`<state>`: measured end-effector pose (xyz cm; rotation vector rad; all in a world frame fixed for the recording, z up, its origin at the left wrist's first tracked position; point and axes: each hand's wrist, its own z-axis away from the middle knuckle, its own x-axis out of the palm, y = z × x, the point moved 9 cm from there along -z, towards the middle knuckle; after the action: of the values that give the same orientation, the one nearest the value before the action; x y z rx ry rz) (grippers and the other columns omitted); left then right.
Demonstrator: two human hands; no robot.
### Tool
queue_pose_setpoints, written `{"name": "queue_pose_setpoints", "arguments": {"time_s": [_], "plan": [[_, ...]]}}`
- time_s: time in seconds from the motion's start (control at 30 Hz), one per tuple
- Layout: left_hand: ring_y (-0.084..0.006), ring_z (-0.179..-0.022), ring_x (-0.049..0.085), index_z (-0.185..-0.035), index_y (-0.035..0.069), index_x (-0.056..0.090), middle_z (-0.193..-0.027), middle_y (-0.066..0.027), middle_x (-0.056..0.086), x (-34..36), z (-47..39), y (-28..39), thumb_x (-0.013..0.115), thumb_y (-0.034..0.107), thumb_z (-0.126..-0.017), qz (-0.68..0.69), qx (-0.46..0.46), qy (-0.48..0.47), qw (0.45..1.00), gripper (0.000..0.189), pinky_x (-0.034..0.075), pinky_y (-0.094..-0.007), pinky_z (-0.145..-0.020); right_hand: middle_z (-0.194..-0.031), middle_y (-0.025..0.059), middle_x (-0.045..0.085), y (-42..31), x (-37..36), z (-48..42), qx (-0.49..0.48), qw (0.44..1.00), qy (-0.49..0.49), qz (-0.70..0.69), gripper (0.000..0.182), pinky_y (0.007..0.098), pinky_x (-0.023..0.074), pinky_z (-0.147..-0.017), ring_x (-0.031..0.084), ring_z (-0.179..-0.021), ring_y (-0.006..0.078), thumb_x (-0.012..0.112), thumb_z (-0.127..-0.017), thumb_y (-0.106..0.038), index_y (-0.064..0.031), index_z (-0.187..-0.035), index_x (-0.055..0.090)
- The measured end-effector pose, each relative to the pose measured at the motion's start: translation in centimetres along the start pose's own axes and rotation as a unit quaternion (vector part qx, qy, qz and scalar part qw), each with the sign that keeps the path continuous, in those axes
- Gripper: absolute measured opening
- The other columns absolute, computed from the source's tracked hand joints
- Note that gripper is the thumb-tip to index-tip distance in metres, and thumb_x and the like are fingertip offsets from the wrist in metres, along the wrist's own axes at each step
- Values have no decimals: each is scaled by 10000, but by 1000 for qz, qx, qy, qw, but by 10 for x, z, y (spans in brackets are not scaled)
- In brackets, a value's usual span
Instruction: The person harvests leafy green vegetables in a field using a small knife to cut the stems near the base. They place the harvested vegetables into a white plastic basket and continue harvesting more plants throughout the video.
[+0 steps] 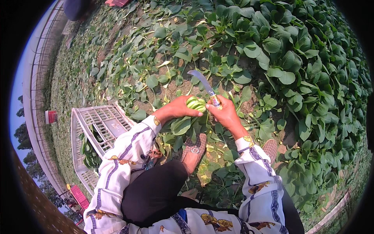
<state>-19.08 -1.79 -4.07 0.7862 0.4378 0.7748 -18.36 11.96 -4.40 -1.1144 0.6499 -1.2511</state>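
My left hand (182, 107) is closed around a bunch of leafy greens (196, 104), their pale green stem bases turned up and the leaves hanging below the hand. In my right hand (224, 112) is a knife with a curved blade (203, 82), held by its short wrapped handle. The blade points up and to the left, clear of the bunch. The right thumb is at the stems' right edge; whether it touches them I cannot tell.
A white plastic crate (117, 121) with greens inside lies left of my arm. Dense standing greens (306, 73) grow at right, with cut leaves (122, 64) scattered over the soil at upper left. My checkered shoe (198, 146) is below the hands. Red crates (79, 196) stand farther off.
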Motion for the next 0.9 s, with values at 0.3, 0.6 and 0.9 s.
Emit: {"name": "queue_pose_setpoints", "arguments": {"time_s": [0.3,0.6,0.9], "plan": [[-237,-893,644,-1163,71,542,-967,-107,666,-70,-40,107,781,249,-628,-353,108,135,919,612,490,-326,-807,-666,6,529,-19,-63,-42,-23,989,141,-28,438,197,304,-350,398,-397,43,475,-949,-272,-55,-1320,392],[-311,-933,612,-1109,77,571,-1320,-172,443,-103,-145,118,763,256,-566,-669,50,130,730,603,500,-404,-766,-651,57,575,4,-66,-140,-75,966,205,141,460,259,403,-419,481,-424,97,508,-913,-265,-60,-1317,430],[-318,-1001,560,-1159,63,539,-1044,-142,551,-125,-133,82,765,306,-608,-546,60,171,818,643,463,-409,-828,-1001,254,613,2,-69,-141,-44,965,213,146,416,409,467,-798,598,-916,395,528,-878,-233,-8,-1226,500]]}}
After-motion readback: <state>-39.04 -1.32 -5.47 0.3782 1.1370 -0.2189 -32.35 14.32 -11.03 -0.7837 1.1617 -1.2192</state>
